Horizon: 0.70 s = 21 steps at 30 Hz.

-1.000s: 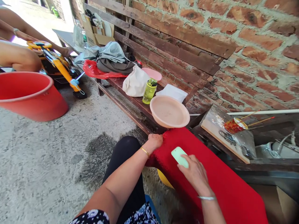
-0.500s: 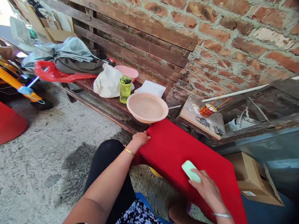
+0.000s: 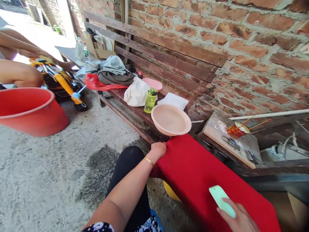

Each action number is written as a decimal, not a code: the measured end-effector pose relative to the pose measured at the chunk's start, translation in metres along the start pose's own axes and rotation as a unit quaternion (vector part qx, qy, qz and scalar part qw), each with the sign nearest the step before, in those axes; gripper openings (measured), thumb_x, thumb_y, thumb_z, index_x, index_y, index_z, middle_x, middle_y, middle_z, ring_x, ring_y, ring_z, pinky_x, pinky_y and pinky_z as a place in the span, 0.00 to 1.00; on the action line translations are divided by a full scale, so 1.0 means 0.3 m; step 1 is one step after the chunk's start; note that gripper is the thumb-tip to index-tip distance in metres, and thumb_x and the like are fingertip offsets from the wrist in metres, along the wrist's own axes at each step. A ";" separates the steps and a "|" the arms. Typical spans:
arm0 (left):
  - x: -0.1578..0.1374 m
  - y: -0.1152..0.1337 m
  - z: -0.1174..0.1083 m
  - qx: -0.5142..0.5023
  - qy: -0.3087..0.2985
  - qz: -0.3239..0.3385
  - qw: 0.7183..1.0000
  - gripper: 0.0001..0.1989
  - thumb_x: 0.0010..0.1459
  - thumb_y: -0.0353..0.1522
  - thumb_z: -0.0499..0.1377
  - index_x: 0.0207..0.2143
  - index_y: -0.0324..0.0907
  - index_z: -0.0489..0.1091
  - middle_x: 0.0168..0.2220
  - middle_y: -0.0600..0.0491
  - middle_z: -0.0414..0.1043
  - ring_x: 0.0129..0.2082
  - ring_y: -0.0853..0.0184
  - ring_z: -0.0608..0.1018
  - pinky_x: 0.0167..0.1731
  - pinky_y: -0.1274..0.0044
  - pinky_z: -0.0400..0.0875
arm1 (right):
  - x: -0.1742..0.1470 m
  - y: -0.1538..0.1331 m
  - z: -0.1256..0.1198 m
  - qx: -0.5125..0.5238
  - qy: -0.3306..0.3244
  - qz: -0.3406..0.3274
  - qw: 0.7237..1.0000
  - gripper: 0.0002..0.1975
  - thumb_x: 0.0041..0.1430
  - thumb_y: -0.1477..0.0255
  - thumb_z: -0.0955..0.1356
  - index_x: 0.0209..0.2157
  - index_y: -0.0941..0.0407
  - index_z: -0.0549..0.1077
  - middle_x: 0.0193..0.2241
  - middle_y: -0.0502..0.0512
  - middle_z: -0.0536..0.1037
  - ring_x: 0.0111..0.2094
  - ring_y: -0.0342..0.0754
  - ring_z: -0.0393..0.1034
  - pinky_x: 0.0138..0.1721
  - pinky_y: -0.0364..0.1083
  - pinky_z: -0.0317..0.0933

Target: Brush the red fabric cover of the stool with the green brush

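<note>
A red cloth (image 3: pixel 198 170) covers a long narrow surface in front of me. At its far left corner my left hand (image 3: pixel 158 149) is closed on the cloth's edge, with a gold bangle at the wrist. My right hand (image 3: pixel 240 216) holds a mint-green, flat, round-cornered oblong block (image 3: pixel 221 199) against the red cloth; its underside is hidden, so I cannot tell its kind. Just beyond the cloth's far end, a pale pink basin (image 3: pixel 171 120) rests on the wooden bench.
On the bench (image 3: pixel 137 111) stand a green bottle (image 3: pixel 150 100), a white bag (image 3: pixel 136 91) and a pink bowl (image 3: pixel 153 84). A red tub (image 3: pixel 45 112) is at left, near another person's bare legs (image 3: pixel 21 72). A small board (image 3: pixel 214 129) at right bears a patterned cup (image 3: pixel 235 130).
The view has swung left, bringing the red tub and the other person's legs into sight. My left hand keeps its grip on the cloth; my right hand still holds the mint-green block.
</note>
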<state>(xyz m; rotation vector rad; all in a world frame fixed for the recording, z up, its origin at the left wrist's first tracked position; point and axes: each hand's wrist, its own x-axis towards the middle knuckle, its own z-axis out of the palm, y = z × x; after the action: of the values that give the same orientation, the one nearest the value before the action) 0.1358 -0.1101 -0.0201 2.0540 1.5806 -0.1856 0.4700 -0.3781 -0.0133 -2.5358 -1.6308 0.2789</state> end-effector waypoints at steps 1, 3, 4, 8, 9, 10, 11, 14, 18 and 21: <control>-0.005 -0.006 -0.007 -0.005 0.004 0.002 1.000 0.21 0.65 0.27 0.43 0.54 0.40 0.70 0.49 0.37 0.76 0.52 0.57 0.78 0.47 0.64 0.73 | 0.047 -0.115 0.000 -0.009 -0.021 -0.018 1.000 0.23 0.57 0.52 0.61 0.46 0.46 0.76 0.43 0.64 0.75 0.37 0.60 0.75 0.37 0.56 0.67; -0.015 -0.018 -0.019 -0.012 0.014 0.003 1.000 0.21 0.65 0.27 0.43 0.53 0.41 0.69 0.49 0.38 0.76 0.52 0.57 0.78 0.47 0.65 0.73 | 0.138 -0.350 0.001 -0.042 -0.060 -0.087 0.993 0.23 0.58 0.56 0.61 0.49 0.49 0.75 0.42 0.61 0.74 0.37 0.58 0.74 0.40 0.55 0.65; -0.019 -0.024 -0.023 -0.015 0.019 0.002 1.000 0.21 0.65 0.27 0.43 0.53 0.41 0.69 0.49 0.38 0.76 0.52 0.57 0.78 0.47 0.66 0.73 | 0.178 -0.460 0.004 -0.060 -0.064 -0.120 0.989 0.22 0.59 0.58 0.62 0.51 0.50 0.75 0.41 0.60 0.73 0.37 0.57 0.73 0.41 0.53 0.64; -0.034 -0.036 -0.037 -0.020 0.021 -0.003 1.000 0.21 0.66 0.28 0.42 0.53 0.40 0.69 0.49 0.38 0.76 0.51 0.56 0.78 0.46 0.66 0.74 | 0.302 -0.779 0.032 -0.101 -0.057 -0.192 0.975 0.20 0.60 0.63 0.66 0.54 0.49 0.73 0.41 0.56 0.72 0.40 0.53 0.71 0.41 0.48 0.59; -0.038 -0.037 -0.040 -0.020 0.019 -0.002 1.000 0.21 0.66 0.28 0.42 0.53 0.40 0.69 0.49 0.38 0.76 0.51 0.56 0.78 0.46 0.66 0.74 | 0.321 -0.820 0.042 -0.102 -0.058 -0.197 0.973 0.20 0.60 0.64 0.67 0.54 0.48 0.73 0.41 0.55 0.72 0.40 0.52 0.71 0.41 0.47 0.59; -0.042 -0.036 -0.043 -0.021 0.018 -0.001 1.000 0.21 0.66 0.28 0.42 0.53 0.39 0.69 0.49 0.38 0.76 0.51 0.56 0.78 0.46 0.66 0.74 | 0.335 -0.845 0.050 -0.103 -0.062 -0.198 0.973 0.20 0.60 0.64 0.68 0.54 0.47 0.73 0.40 0.55 0.72 0.40 0.52 0.71 0.41 0.47 0.58; -0.045 -0.035 -0.046 -0.021 0.016 -0.001 1.000 0.21 0.66 0.27 0.42 0.53 0.39 0.69 0.49 0.38 0.76 0.51 0.56 0.78 0.46 0.66 0.73 | 0.343 -0.854 0.057 -0.102 -0.067 -0.197 0.973 0.19 0.60 0.64 0.68 0.53 0.47 0.73 0.40 0.55 0.72 0.40 0.52 0.71 0.40 0.46 0.58; -0.049 -0.032 -0.051 -0.025 0.007 -0.006 1.000 0.21 0.65 0.26 0.43 0.53 0.40 0.69 0.50 0.38 0.76 0.52 0.56 0.78 0.47 0.66 0.73 | 0.334 -0.794 0.058 -0.102 -0.086 -0.177 0.975 0.20 0.60 0.64 0.67 0.54 0.48 0.73 0.40 0.56 0.73 0.41 0.52 0.72 0.39 0.46 0.59; -0.033 -0.031 -0.041 -0.032 -0.012 -0.013 0.999 0.19 0.66 0.30 0.45 0.54 0.41 0.68 0.50 0.39 0.75 0.52 0.56 0.77 0.47 0.65 0.72 | 0.265 -0.538 0.043 -0.094 -0.110 -0.101 0.984 0.24 0.59 0.59 0.64 0.55 0.51 0.73 0.41 0.58 0.75 0.40 0.54 0.74 0.36 0.47 0.64; -0.015 -0.022 -0.013 -0.048 -0.009 -0.017 0.999 0.22 0.67 0.43 0.46 0.56 0.42 0.66 0.52 0.38 0.73 0.55 0.53 0.75 0.49 0.63 0.71 | 0.187 -0.253 0.046 -0.055 -0.075 -0.011 0.996 0.25 0.54 0.54 0.63 0.51 0.47 0.76 0.41 0.59 0.77 0.43 0.57 0.76 0.37 0.50 0.68</control>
<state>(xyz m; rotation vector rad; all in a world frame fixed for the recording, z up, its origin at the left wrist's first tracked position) 0.1275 -0.1110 -0.0170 1.9481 1.5841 -0.1377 0.4224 -0.2957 -0.0174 -2.6333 -1.7736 0.3963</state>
